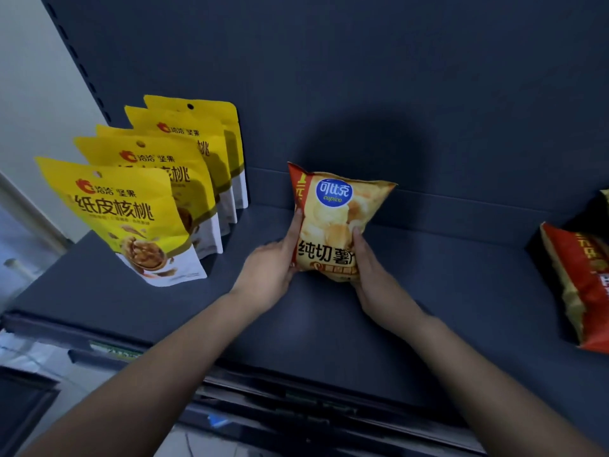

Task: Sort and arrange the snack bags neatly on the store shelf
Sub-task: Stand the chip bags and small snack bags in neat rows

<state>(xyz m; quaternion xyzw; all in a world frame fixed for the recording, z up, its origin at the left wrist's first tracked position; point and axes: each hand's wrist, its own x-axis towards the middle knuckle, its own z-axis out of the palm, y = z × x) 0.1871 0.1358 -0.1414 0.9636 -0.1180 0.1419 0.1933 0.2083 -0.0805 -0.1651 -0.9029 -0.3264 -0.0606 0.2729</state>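
Chip bag, puffy, orange-yellow, upright

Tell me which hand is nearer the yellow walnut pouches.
Left. The left hand grips the chip bag on the side facing the yellow pouches; the right hand grips its far side.

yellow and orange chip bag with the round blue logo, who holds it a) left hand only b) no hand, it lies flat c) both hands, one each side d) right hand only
c: the left hand grips the left edge of the yellow and orange chip bag and the right hand grips its lower right side, with the bag upright.
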